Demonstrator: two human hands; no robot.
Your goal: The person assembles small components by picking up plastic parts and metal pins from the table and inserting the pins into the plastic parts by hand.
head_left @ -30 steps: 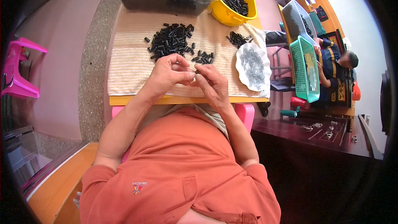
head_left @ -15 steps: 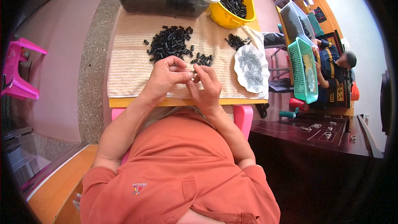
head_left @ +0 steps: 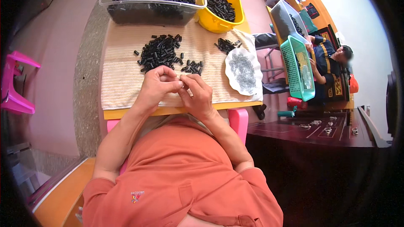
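Note:
Above the towel's near edge, my left hand point(head_left: 156, 87) and my right hand point(head_left: 196, 95) meet fingertip to fingertip. Both pinch at the same spot; whatever lies between the fingertips is too small and covered to make out. Just beyond my fingers is a large heap of short black tubular pieces point(head_left: 160, 52). A smaller cluster of black pieces point(head_left: 192, 67) lies right behind my right fingers, and another small group point(head_left: 226, 45) is farther right. Beside my right hand stands a white scalloped plate point(head_left: 231, 72) holding many tiny clear or silvery parts.
A clear plastic bin point(head_left: 147, 17) and a yellow tub point(head_left: 212, 25), both full of black pieces, stand at the table's far side. A striped towel point(head_left: 120, 67) covers the table. At right, a person point(head_left: 326, 61) sits by a green basket point(head_left: 299, 68). A pink stool point(head_left: 19, 92) stands left.
The whole view has shifted, so the table and its things appear farther left and a little lower. My hands stay together at the fingertips; the dark bit glimpsed between them before is now hidden.

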